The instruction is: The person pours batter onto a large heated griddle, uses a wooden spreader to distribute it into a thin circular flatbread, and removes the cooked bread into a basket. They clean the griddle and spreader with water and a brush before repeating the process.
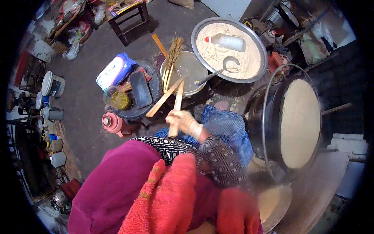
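My right hand (184,121), blurred, grips a flat wooden strip (178,101) that crosses my lap upright in the view. A second wooden strip (163,99) slants beside it, its upper end meeting the first near the rim of a metal basin of cloudy liquid (194,68). A straw brush (174,51) and an orange-brown stick (159,46) lean in that basin. To the right, a pale beige sheet of batter or dough (301,124) covers a round dark griddle (279,117). My left hand is out of view.
A large metal basin of flour-like meal (201,55) holds a plastic bottle (229,42) and a ladle (211,76). A round stand (153,80) carries a wipes pack (115,70), a phone-like dark slab (141,89) and a jar (118,99). A pink thermos (115,122) stands left.
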The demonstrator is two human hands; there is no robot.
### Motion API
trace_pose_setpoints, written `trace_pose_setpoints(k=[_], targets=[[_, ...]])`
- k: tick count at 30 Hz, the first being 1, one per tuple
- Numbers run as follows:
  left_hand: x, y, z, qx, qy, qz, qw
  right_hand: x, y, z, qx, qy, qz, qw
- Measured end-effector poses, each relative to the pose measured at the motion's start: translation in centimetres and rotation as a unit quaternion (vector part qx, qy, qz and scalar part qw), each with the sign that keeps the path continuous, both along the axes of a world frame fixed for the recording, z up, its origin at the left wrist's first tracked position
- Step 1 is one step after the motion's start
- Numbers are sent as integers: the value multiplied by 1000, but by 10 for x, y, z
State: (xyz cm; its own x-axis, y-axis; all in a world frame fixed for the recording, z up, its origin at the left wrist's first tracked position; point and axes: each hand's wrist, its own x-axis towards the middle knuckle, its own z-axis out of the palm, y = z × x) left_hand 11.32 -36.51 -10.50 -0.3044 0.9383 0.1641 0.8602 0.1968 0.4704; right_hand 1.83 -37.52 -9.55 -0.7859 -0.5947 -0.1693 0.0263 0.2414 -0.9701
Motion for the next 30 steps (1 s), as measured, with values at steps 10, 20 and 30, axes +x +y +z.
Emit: trace_pose_setpoints(k=[10, 20, 30], targets=[[-21, -38, 80, -52, -240, -152, 957, 167, 151, 166, -319, 82, -294, 897], [-238, -79, -2, 164, -536, 462, 687, 243, 148, 200, -276, -120, -514, 803], [-271, -134, -50, 310, -757, 401, 411, 265, 158, 131, -202, -78, -605, 766]])
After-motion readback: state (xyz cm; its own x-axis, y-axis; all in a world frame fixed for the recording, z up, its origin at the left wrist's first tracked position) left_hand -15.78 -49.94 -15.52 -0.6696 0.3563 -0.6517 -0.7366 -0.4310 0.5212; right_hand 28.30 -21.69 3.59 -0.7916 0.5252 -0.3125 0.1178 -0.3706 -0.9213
